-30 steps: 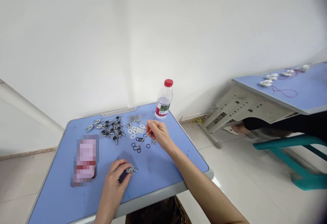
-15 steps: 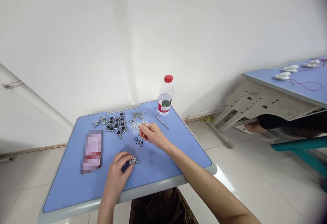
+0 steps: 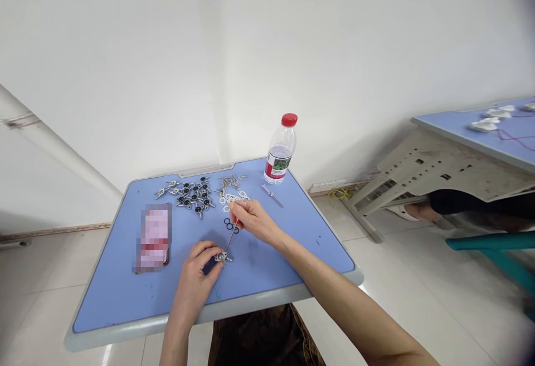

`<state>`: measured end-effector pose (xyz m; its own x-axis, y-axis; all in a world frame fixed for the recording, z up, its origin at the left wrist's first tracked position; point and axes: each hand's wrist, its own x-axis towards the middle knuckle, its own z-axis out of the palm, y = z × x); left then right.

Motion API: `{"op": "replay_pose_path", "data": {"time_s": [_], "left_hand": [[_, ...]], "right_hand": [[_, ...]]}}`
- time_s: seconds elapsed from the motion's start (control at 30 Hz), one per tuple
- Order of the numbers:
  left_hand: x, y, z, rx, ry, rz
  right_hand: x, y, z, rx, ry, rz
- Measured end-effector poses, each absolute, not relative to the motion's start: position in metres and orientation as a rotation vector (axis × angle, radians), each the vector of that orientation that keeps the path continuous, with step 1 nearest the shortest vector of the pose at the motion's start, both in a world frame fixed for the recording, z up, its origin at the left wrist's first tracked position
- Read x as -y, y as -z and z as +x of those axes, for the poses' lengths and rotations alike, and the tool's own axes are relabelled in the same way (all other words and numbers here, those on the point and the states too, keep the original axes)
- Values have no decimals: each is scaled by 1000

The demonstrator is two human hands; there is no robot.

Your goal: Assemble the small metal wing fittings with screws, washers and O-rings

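Note:
Near the front of the blue table, my left hand (image 3: 199,274) pinches a small metal flanged fitting (image 3: 221,257) between thumb and fingers. My right hand (image 3: 253,220) is closed round a small screwdriver (image 3: 230,239), whose thin metal shaft slants down with its tip at the fitting. The handle is mostly hidden in my fingers. Just beyond the right hand lie several pale oval gaskets (image 3: 230,199), and black rubber rings (image 3: 229,225) are beside its fingertips. Farther back is a cluster of metal fittings with black round centres (image 3: 194,196).
Small metal pins or screws (image 3: 232,180) lie at the back. A water bottle (image 3: 279,157) with a red cap stands at the back right, near a second slim tool (image 3: 272,195). A blurred phone (image 3: 154,238) lies left. Another table (image 3: 472,132) stands right, with a person's foot beneath.
The screwdriver tip has come down from just above the fitting onto it. My left hand still grips the fitting. The whole view has shifted slightly.

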<state>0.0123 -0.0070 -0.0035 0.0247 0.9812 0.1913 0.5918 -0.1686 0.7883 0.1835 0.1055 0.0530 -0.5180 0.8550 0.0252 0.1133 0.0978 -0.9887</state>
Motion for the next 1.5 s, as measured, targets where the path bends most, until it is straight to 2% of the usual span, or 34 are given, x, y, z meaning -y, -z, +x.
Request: {"op": "replay_pose_path", "data": {"time_s": [0.7, 1.23, 1.5], "left_hand": [[7, 1, 13, -1596, -1009, 1806], [7, 2, 12, -1574, -1009, 1820], [7, 2, 12, -1576, -998, 1808]], "right_hand": [[-107, -47, 182, 1777, -1475, -943], [-103, -50, 182, 1907, -1344, -946], [-100, -71, 197, 2276, -1307, -727]]}}
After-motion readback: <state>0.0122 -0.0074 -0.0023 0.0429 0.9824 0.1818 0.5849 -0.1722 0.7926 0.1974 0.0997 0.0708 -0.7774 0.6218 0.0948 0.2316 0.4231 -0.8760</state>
